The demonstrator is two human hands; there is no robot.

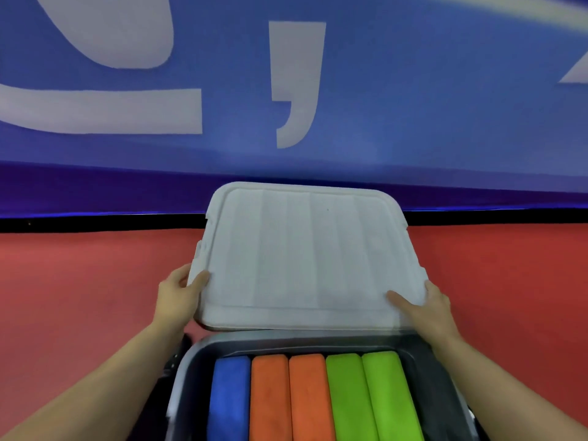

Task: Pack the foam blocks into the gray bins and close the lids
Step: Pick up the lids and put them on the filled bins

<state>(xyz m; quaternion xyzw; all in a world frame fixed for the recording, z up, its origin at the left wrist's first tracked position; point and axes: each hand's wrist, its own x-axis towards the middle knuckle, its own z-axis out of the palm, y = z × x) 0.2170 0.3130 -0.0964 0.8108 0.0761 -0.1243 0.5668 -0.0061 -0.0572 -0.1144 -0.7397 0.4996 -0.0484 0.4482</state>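
Observation:
A white ribbed lid is held in the air, tilted, above the far edge of a gray bin. My left hand grips its near left corner, thumb on top. At the near right corner my right hand grips it the same way. Inside the bin several foam blocks lie side by side: a blue block at the left, two orange blocks in the middle, two green blocks at the right. The bin's near part is cut off by the frame.
The bin stands on a red floor. Behind it rises a blue wall banner with large white characters, above a black strip. A dark object shows at the bin's left side.

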